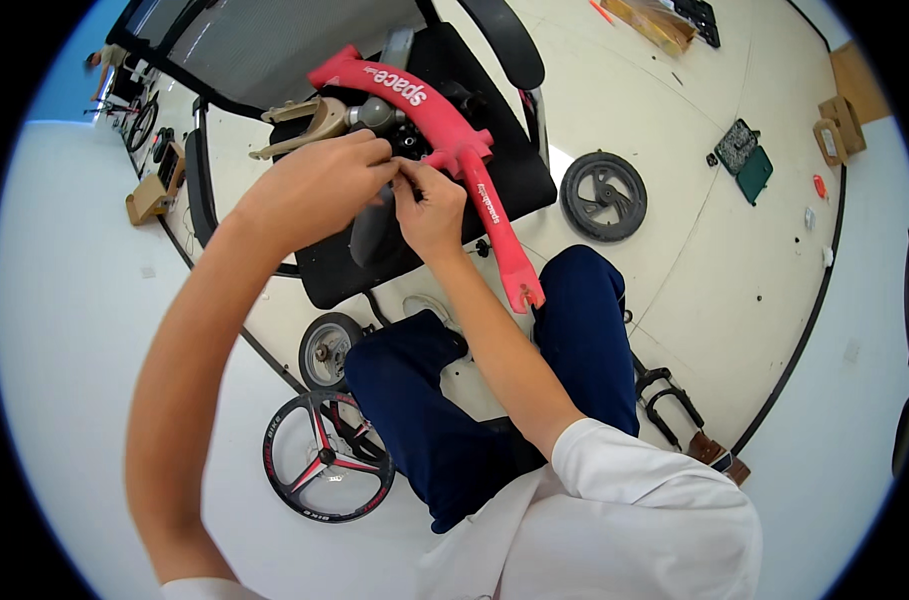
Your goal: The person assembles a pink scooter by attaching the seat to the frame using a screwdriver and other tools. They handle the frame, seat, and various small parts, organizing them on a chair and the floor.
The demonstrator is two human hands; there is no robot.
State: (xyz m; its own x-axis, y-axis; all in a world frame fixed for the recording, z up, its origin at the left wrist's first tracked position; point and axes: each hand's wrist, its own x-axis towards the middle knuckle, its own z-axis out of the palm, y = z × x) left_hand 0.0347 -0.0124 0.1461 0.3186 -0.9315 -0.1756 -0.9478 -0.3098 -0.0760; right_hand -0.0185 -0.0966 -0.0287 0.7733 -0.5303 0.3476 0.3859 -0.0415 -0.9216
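My left hand [319, 185] and my right hand [430, 208] meet over the seat of a black office chair [324, 280]. Both are closed, fingertips pinched together; whatever lies between them is too small or hidden to make out. Just beyond and right of them, a pinkish-red bike frame [444, 130] lies across the seat, its forked end hanging over the near edge. Behind my left hand are a tan forked bike part [319, 122] and a grey rounded metal piece [374, 113]. A dark curved part [374, 235] shows beneath my hands.
A black wheel [602, 196] lies on the floor to the right, with a green tool case [749, 165] farther off. Near my legs are a small wheel [328, 352], a black-and-red spoked wheel [326, 457] and a black fork [664, 400]. Cardboard boxes [842, 125] stand at the far right.
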